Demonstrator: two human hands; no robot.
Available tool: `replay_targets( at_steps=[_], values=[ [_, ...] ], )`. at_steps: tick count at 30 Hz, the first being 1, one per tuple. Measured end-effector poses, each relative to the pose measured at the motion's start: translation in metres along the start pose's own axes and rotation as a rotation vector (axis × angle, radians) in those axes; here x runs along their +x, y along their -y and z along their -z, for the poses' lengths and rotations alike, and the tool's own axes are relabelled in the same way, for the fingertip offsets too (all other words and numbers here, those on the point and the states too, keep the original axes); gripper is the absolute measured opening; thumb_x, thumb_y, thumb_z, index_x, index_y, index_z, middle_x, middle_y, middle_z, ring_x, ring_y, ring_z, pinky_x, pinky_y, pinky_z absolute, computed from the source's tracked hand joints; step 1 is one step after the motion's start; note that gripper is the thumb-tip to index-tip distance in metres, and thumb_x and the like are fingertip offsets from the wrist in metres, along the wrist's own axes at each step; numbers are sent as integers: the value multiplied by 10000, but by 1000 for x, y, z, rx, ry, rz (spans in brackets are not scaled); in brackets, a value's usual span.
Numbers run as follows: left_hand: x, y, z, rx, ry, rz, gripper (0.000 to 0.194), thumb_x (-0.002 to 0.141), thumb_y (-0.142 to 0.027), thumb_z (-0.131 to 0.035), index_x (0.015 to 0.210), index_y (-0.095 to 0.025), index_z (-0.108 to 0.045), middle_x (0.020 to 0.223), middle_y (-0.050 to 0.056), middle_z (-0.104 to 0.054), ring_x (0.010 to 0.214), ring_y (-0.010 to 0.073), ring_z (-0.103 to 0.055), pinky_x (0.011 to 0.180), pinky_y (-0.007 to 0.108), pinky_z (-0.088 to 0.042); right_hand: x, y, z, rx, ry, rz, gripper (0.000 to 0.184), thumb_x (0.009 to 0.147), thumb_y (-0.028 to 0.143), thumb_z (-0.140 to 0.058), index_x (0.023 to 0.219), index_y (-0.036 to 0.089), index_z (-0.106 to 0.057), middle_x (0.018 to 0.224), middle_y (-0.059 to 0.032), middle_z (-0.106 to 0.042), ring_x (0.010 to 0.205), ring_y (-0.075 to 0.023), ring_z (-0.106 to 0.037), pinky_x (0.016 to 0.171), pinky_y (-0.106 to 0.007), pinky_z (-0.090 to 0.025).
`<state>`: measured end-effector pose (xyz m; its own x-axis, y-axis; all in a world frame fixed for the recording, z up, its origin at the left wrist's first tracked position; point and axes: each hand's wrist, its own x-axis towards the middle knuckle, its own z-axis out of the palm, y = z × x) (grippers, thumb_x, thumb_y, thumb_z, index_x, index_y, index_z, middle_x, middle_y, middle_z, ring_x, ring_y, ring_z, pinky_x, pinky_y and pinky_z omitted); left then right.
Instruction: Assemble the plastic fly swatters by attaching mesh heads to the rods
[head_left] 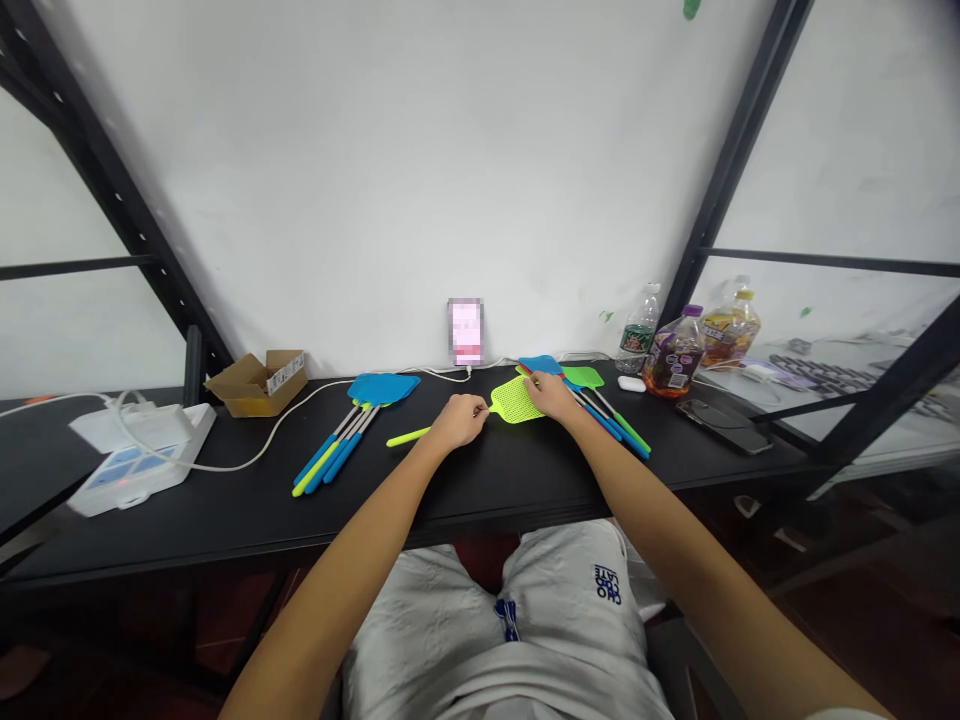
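Observation:
A yellow-green fly swatter [514, 402] lies crosswise in front of me, its handle pointing left. My left hand [460, 420] is closed in a pinch on its thin shaft near the head. At the head's right edge, my right hand [550, 394] grips the mesh, fingers partly hidden. Just behind and right of that hand is a group of swatters with blue and green heads, among them a green fly swatter [583, 377]. On the left rests a fanned pile of blue and yellow-green swatters, topped by a blue fly swatter head [382, 388].
A phone [466, 332] leans on the wall, its cable running along the table [255, 510]. An open cardboard box [259, 385] and a white device [142, 465] stand left. On the right are a water bottle [639, 330], purple-capped bottle [675, 352], white case [631, 384] and dark phone [724, 426].

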<state>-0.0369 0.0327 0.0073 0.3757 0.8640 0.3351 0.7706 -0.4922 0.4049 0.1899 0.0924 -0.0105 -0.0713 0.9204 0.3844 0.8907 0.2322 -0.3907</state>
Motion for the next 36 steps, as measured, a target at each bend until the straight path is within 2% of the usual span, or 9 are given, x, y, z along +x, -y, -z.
replay_targets(
  at_steps=[14, 36],
  values=[
    [-1, -2, 3, -1, 3, 6, 230, 868, -218, -539, 880, -162, -761, 847, 77, -739, 770, 187, -647, 684, 257, -448, 0, 0, 0, -3, 2, -5, 348, 963, 412, -387, 879, 174, -627, 803, -91, -677, 758, -223, -599, 616, -285, -337],
    [-2, -5, 8, 5, 13, -2, 262, 866, -222, -527, 901, -162, -779, 846, 78, -742, 762, 180, -638, 713, 249, -455, 1, 0, 0, -13, 14, -8, 366, 965, 415, -371, 918, 168, -638, 817, -94, -678, 783, -230, -607, 658, -289, -380]
  ],
)
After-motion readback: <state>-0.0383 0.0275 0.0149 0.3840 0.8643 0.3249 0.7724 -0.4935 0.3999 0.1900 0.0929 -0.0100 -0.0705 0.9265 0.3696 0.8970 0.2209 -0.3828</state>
